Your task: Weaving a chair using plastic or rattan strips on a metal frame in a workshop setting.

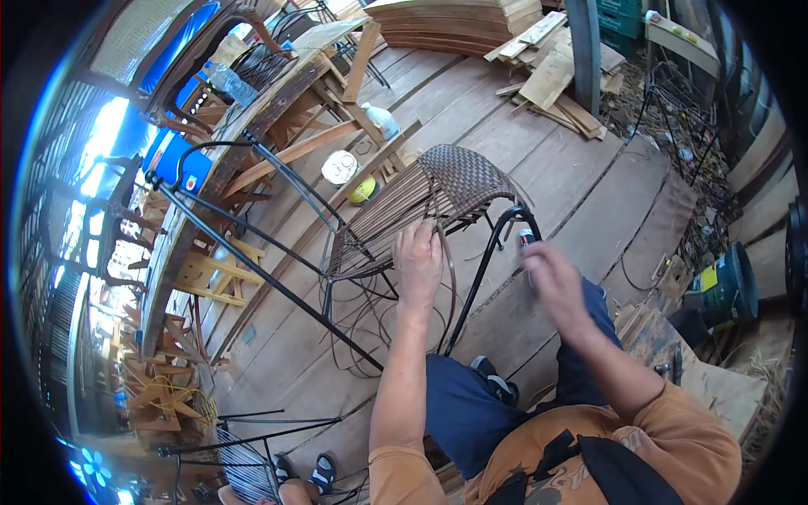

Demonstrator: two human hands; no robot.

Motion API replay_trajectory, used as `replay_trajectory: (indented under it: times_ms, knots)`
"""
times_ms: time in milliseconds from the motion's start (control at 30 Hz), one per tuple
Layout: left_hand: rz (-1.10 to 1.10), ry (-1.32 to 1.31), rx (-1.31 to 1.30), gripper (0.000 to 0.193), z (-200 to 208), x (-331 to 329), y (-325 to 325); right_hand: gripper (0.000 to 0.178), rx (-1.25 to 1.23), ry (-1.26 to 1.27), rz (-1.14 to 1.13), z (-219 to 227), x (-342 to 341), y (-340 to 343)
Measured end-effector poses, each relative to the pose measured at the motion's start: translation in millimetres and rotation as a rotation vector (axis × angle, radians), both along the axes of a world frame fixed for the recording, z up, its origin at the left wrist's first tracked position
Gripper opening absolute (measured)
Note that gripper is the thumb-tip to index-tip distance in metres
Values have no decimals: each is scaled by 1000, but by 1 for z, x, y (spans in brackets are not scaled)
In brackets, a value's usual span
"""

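Observation:
A black metal chair frame (481,282) lies tilted in front of me, its woven panel (461,172) made of brown plaited strands. Long parallel strands (383,220) run from this weave across the frame. My left hand (418,263) is on the strands at the weave's near edge, fingers closed round a loose brown strand (452,286) that loops down beside the frame. Off to the right, my right hand (551,282) is blurred by motion, its fingers curled near the frame's bent tube. A small red and dark object (527,238) shows beside its fingers; whether they hold it is unclear.
Loose strands (362,324) coil on the plank floor beneath the chair. A wooden workbench (278,101) with a plastic bottle (231,84) stands at left. Stacked boards (459,29) and wood scraps (555,80) lie at the back. Another person's feet (322,473) show at lower left.

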State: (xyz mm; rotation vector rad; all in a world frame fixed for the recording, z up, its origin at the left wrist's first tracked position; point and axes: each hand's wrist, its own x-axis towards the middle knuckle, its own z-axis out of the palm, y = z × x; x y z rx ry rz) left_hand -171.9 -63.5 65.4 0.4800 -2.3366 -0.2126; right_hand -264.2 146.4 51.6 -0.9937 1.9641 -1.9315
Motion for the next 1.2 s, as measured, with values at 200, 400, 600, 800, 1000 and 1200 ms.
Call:
replay_trajectory:
  times_ms: [200,400,600,800,1000,1200]
  knots:
    - [-148,-24,225,24,7,-25,5,39,-121,-575,326,10,29,-76]
    - [-23,-110,141,21,7,-26,1,18,-248,-1010,446,21,11,-69]
    - [-40,-150,47,27,0,-22,-2,17,-190,-911,286,44,18,-58]
    - [-79,-146,127,24,3,-23,-1,18,-210,-950,200,11,28,-53]
    - [-31,-108,59,25,6,-32,2,23,-122,-627,208,-54,34,-72]
    - [70,16,-133,24,-8,-38,-6,26,135,-809,196,-104,4,-47]
